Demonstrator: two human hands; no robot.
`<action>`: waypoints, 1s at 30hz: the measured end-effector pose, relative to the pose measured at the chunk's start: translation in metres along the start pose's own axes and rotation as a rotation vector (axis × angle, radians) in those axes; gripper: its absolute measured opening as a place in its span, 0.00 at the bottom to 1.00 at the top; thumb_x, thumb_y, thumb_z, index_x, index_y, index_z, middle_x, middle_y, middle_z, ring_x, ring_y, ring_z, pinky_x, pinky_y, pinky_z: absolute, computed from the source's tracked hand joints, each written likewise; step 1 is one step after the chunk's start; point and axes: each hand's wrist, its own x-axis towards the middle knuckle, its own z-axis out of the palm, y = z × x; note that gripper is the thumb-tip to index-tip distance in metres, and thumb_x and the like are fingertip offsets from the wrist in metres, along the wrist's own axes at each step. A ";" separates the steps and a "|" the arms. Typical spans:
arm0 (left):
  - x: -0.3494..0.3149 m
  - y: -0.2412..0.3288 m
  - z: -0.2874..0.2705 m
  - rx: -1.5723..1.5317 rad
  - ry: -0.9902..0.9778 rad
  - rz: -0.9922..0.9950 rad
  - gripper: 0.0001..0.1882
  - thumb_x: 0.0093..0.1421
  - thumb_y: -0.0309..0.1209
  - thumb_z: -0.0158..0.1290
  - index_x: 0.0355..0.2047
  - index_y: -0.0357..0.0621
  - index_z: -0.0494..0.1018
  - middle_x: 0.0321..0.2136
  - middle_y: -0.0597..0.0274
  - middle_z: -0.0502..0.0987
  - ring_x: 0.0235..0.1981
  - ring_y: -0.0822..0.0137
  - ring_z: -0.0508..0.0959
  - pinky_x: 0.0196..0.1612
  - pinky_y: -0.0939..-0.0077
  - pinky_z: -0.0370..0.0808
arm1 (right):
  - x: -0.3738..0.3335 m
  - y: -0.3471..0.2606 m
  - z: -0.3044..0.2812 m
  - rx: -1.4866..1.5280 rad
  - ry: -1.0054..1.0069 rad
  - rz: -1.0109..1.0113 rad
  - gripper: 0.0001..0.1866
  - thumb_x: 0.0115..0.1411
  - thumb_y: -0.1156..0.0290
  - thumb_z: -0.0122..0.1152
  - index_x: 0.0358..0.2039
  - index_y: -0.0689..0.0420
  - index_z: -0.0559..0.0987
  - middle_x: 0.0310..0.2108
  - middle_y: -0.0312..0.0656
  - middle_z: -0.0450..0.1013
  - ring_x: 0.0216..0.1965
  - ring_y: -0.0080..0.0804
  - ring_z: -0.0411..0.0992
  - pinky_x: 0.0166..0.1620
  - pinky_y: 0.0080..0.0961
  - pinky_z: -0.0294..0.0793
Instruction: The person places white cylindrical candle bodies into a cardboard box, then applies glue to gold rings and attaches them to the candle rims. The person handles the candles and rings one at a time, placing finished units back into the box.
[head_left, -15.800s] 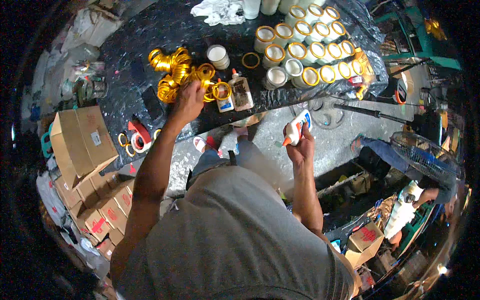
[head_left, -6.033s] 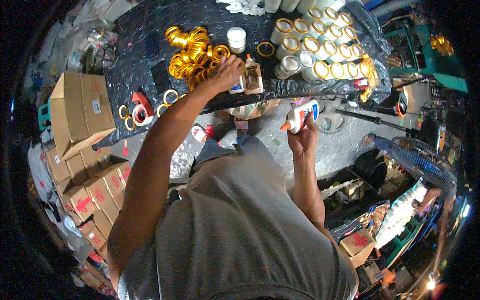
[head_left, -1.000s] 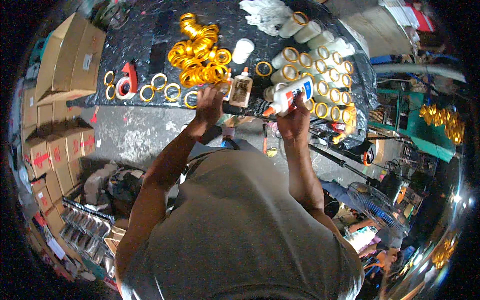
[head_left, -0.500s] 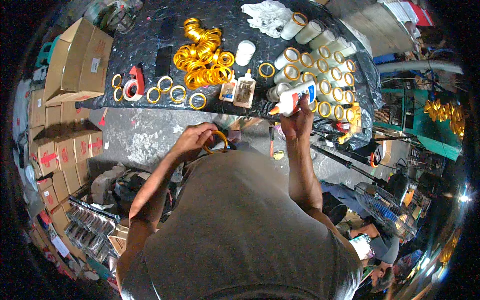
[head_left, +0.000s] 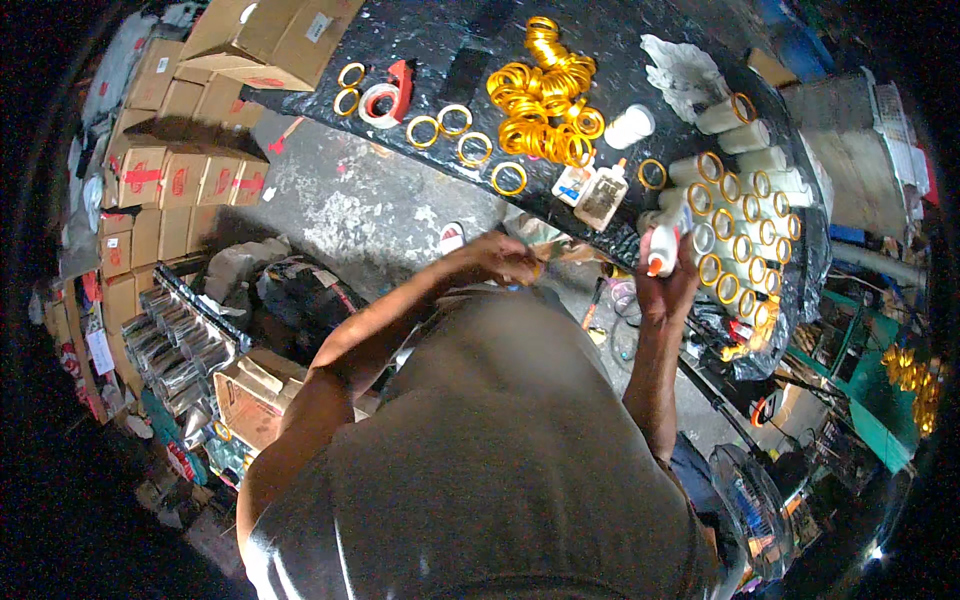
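My right hand (head_left: 672,285) is wrapped round a white glue bottle (head_left: 664,240), whose orange tip points down toward me at the table's near edge. Close to my body, my left hand (head_left: 512,262) is closed on a gold ring; only a sliver of the ring shows past the fingers. Clear cylinders (head_left: 765,160), several topped with gold rings, lie in rows beyond my right hand. Two more glue bottles (head_left: 602,198) lie left of it, near a single gold ring (head_left: 651,174). A large heap of gold rings (head_left: 545,100) sits farther back.
The table has a black plastic cover (head_left: 420,60). On its left are loose gold rings (head_left: 422,131) and a red tape dispenser (head_left: 385,100). A white tub (head_left: 630,125) and crumpled white cloth (head_left: 685,75) lie farther back. Cardboard boxes (head_left: 185,180) are stacked at left; a fan (head_left: 750,510) stands lower right.
My view has turned, shifting the table's things right. My left hand has moved right across my body with the ring. The glue bottle has swung from pointing left to tip-down toward me.
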 end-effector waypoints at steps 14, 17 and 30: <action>0.034 -0.036 -0.010 -1.028 0.180 0.033 0.26 0.63 0.40 0.49 0.59 0.41 0.72 0.49 0.49 0.80 0.50 0.49 0.81 0.56 0.49 0.76 | 0.179 0.057 0.002 0.267 -0.203 -0.093 0.14 0.70 0.72 0.45 0.41 0.66 0.79 0.41 0.46 0.78 0.46 0.42 0.76 0.60 0.40 0.78; 0.033 -0.017 -0.001 -0.924 0.217 0.025 0.24 0.65 0.43 0.49 0.54 0.41 0.75 0.45 0.51 0.82 0.46 0.53 0.82 0.50 0.53 0.79 | 0.240 0.026 0.015 0.360 -0.022 -0.078 0.14 0.69 0.70 0.46 0.39 0.65 0.78 0.39 0.47 0.77 0.43 0.43 0.77 0.54 0.40 0.83; 0.024 -0.047 0.015 -1.016 0.289 -0.047 0.24 0.70 0.47 0.49 0.57 0.43 0.72 0.47 0.51 0.81 0.49 0.52 0.82 0.52 0.44 0.79 | 0.373 -0.010 0.039 0.162 0.086 0.263 0.20 0.69 0.55 0.39 0.37 0.52 0.79 0.29 0.39 0.75 0.21 0.33 0.68 0.23 0.28 0.68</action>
